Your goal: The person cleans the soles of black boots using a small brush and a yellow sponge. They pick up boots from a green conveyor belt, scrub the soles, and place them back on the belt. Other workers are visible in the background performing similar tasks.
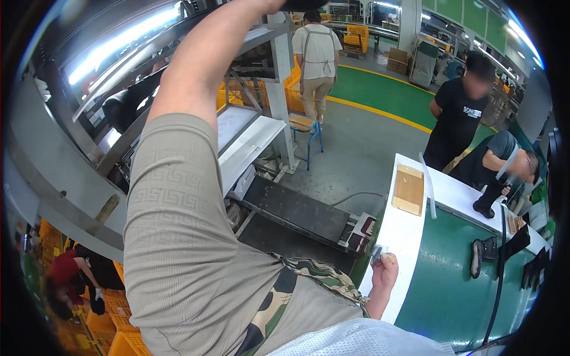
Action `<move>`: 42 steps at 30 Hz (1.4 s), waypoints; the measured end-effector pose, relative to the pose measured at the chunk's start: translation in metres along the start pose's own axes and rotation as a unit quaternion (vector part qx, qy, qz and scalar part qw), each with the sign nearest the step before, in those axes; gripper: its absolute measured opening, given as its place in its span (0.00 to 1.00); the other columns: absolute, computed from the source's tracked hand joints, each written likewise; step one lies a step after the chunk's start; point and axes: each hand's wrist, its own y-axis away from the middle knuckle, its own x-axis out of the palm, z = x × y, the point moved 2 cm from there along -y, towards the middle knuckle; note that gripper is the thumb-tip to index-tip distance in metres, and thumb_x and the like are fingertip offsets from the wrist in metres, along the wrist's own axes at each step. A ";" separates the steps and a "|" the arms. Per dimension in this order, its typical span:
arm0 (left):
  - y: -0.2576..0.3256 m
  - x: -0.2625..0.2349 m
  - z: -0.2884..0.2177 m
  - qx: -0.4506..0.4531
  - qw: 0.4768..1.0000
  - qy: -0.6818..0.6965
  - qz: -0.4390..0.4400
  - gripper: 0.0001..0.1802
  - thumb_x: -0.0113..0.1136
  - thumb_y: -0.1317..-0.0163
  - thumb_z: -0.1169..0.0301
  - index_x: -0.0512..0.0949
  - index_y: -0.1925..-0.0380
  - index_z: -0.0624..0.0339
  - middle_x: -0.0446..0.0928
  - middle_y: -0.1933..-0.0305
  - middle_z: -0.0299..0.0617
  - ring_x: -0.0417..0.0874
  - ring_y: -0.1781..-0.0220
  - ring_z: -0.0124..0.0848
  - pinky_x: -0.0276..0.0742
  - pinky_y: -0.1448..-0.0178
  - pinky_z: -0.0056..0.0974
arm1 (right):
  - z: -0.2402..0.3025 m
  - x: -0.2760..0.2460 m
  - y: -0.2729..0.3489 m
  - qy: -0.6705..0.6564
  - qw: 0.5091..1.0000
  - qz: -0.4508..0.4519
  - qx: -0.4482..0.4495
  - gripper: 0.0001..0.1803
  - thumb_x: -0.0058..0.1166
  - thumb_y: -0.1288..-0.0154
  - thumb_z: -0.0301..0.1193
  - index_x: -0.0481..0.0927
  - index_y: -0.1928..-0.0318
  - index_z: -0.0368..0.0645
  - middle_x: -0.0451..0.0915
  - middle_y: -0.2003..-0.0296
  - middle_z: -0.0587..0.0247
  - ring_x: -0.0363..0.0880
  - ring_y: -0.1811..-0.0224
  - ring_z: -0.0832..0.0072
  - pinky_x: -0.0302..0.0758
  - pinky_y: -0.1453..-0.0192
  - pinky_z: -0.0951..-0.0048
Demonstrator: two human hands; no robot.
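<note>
The left arm [196, 77] is rising high on the left side, its upper part slanting upward, its elbow bending, its bare forearm running up and toward the right. The top edge is cutting it off near the wrist, so the left hand [272, 5] is barely showing and its grip is unclear. The right hand [386, 273] is sitting low and right, pointing upward, its fingers curling inward in a small grip.

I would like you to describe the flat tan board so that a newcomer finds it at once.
On the right stands a long, green-topped workbench. On its white border, beyond the person's bare right hand, lies the flat, tan, rectangular board. It is broad and straight-edged, unlike the narrow, curved, whitish strip beside it.
</note>
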 end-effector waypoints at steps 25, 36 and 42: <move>-0.005 0.182 0.107 -0.072 0.966 -0.120 0.217 0.11 0.61 0.46 0.69 0.87 0.66 0.60 0.85 0.57 0.53 0.87 0.53 0.45 0.83 0.50 0.45 | -0.080 0.049 -0.080 -0.015 0.998 0.006 0.062 0.10 0.61 0.40 0.21 0.72 0.64 0.42 0.80 0.70 0.56 0.80 0.73 0.68 0.83 0.70 0.62; -0.001 0.100 0.077 -0.039 0.959 -0.051 0.275 0.26 0.69 0.54 0.59 0.84 0.54 0.60 0.82 0.50 0.57 0.83 0.47 0.50 0.79 0.44 0.47 | -0.071 0.048 -0.069 0.003 0.997 0.015 0.075 0.07 0.58 0.36 0.22 0.73 0.62 0.43 0.82 0.65 0.57 0.82 0.68 0.67 0.82 0.66 0.63; -0.010 0.079 0.097 -0.050 0.970 -0.069 0.229 0.21 0.66 0.52 0.69 0.83 0.57 0.68 0.83 0.57 0.61 0.85 0.54 0.52 0.81 0.49 0.49 | -0.069 0.031 -0.062 -0.006 0.996 0.031 0.087 0.06 0.58 0.35 0.22 0.75 0.60 0.43 0.82 0.65 0.58 0.81 0.67 0.68 0.82 0.64 0.63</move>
